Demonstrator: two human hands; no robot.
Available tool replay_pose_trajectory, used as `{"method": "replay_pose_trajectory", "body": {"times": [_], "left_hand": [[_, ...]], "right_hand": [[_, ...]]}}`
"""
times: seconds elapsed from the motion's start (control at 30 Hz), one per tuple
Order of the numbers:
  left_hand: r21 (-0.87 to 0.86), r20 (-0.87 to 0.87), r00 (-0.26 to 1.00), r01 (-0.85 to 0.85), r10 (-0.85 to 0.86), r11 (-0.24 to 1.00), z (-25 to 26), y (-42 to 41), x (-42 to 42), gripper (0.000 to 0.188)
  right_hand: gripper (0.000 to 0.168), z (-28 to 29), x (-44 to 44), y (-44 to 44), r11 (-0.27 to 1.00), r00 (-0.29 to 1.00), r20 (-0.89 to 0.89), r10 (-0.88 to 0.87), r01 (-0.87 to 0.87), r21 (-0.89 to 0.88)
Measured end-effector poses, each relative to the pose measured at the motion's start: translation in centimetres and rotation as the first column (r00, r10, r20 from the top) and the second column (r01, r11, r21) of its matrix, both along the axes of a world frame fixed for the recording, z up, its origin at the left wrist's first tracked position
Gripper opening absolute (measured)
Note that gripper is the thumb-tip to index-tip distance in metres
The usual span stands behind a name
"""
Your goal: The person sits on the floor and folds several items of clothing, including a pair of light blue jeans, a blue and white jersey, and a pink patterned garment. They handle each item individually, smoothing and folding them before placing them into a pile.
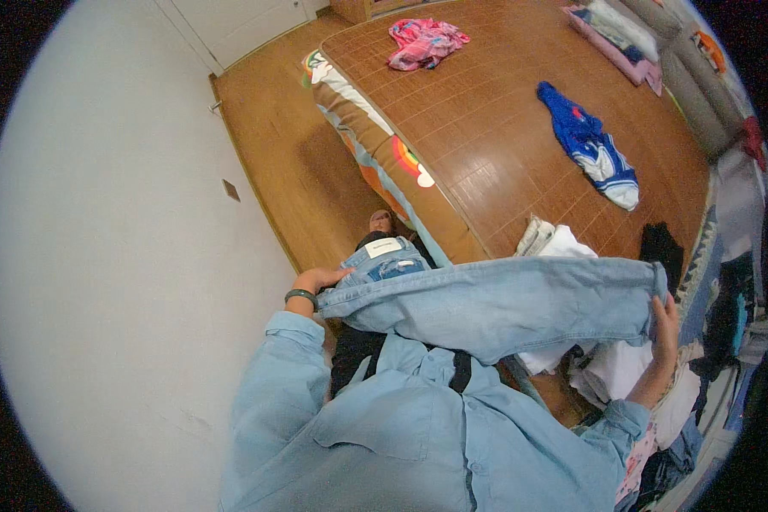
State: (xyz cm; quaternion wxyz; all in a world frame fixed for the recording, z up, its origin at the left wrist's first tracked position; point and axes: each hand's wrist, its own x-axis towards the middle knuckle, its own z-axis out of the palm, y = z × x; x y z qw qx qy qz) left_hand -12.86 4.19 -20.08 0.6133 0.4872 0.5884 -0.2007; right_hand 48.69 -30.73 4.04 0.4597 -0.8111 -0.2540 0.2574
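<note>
A pair of light blue jeans (499, 297) is stretched crosswise in front of my body, between both hands. My left hand (323, 281) grips the waist end, where a pale label patch and a darker blue patch show. At the other end, my right hand (664, 323) holds the leg by its hem. The legs lie one over the other or folded; the cloth hides which. Most of my left fingers are behind the denim.
Beyond the jeans is a bed with a brown mat (486, 128). On it lie a pink garment (425, 41), a blue and white garment (592, 147) and folded cloths (614, 48). White clothes (614, 371) are heaped by my right arm. A white wall (121, 256) rises at left.
</note>
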Motion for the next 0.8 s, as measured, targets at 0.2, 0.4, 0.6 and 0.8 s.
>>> {"method": "replay_pose_trajectory", "body": {"times": [0.2,0.4,0.6,0.8], "left_hand": [[0.009,0.374,0.916,-0.159,0.144,0.987,1.3,-0.7,-1.2,0.065],[0.039,0.744,0.587,-0.517,0.32,0.855,12.4,-1.4,1.9,0.043],[0.241,0.858,0.513,-0.449,0.027,0.86,24.3,-1.8,4.1,0.042],[0.557,0.692,0.668,-0.254,-0.273,0.791,31.3,-0.7,6.3,0.04]], "right_hand": [[0.048,2.6,-4.2,6.8,0.999,0.696,0.718,-0.021,0.05,-0.018],[0.041,3.8,-16.9,18.6,0.813,0.834,0.081,0.546,-0.551,0.19],[0.061,-2.7,-24.4,27.8,0.495,0.474,-0.16,0.866,-0.86,0.127],[0.05,2.6,-25.8,28.6,0.548,0.381,-0.397,0.835,-0.642,0.536]]}}
